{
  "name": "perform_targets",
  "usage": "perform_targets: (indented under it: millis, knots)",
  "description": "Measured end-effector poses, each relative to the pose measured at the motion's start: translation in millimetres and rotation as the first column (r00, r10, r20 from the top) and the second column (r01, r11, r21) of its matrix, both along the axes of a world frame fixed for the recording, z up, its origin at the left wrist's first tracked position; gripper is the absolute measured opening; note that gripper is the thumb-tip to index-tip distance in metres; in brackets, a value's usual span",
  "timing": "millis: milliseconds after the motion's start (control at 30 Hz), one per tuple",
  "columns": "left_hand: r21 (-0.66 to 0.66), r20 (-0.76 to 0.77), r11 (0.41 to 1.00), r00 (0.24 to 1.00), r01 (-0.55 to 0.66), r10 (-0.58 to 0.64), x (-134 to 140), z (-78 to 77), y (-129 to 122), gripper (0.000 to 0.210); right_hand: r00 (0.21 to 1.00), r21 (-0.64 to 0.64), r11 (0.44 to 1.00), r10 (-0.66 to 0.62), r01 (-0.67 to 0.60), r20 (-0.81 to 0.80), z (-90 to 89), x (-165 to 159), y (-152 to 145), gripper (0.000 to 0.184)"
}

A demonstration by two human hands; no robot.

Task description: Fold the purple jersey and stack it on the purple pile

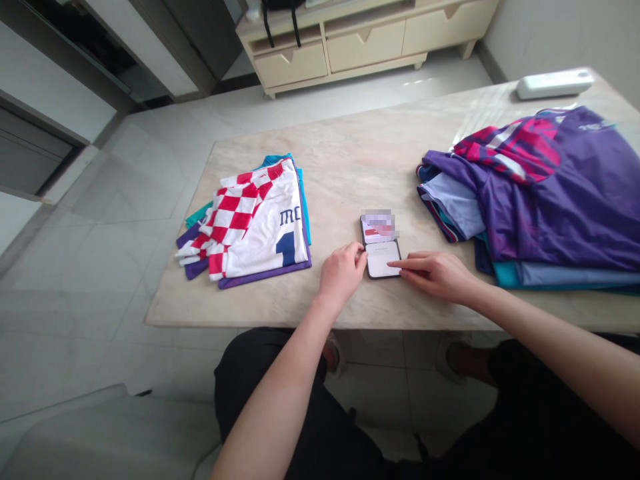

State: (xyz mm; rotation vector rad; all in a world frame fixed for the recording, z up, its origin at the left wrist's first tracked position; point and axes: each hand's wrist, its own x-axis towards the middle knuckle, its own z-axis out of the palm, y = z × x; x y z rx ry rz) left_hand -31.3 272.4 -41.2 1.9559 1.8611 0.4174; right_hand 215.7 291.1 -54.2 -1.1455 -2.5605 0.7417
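A phone (pixel 383 259) with a lit screen lies flat on the marble-patterned table, its upper part blurred out. Against its left edge rests my left hand (pixel 343 272), fingers curled together and fingertips touching the side. From the right comes my right hand (pixel 436 275), index finger stretched out onto the lower screen, with another fingertip near the phone's right edge. Left of the phone sits a small pile of folded clothes, topped by a red-and-white checkered jersey (pixel 253 223) with dark blue print. To the right, a purple jersey (pixel 555 200) with a pink patterned part covers a bigger clothing pile.
The table (pixel 345 160) has its near edge just above my knees. A white oblong device (pixel 555 84) stands at its far right corner. Beyond it is a cream cabinet (pixel 367 47) with drawers and a black strapped item on top. A grey seat (pixel 100 433) shows at lower left.
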Motion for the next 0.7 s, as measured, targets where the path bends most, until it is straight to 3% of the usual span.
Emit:
perform_targets:
  millis: [300, 700]
  knots:
    - [0.003, -0.003, 1.000, 1.000, 0.008, -0.008, -0.6, -0.1, 0.0, 0.018, 0.995, -0.011, 0.995, -0.104, 0.104, 0.013, -1.6, -2.4, -3.2, 0.041]
    - [0.006, 0.000, 1.000, 1.000, 0.009, -0.009, -0.5, -0.6, 0.4, 0.018, 1.000, 0.020, 1.000, -0.012, 0.012, 0.009, -0.2, -0.5, -1.8, 0.041]
